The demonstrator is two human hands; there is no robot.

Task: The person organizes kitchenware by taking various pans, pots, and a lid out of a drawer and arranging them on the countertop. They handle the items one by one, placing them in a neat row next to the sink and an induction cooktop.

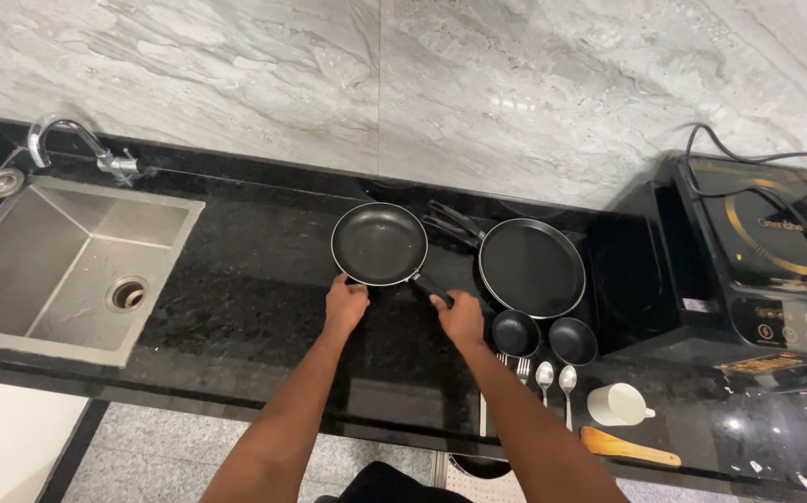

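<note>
- Head view: a small black frying pan [379,243] is seen sitting flat on the black table [236,289], between the sink [59,265] and a flat black griddle pan [531,267].
- The left hand [345,305] is laid against the pan's near rim, fingers curled, nothing really gripped.
- The right hand [460,315] is closed around the pan's handle [427,285].
- Two little black bowls [515,333], spoons [555,377], a white cup [617,404] and a wooden spatula [629,448] are parked just right of that hand.

Bare forearms, no sleeves, no rings
</note>
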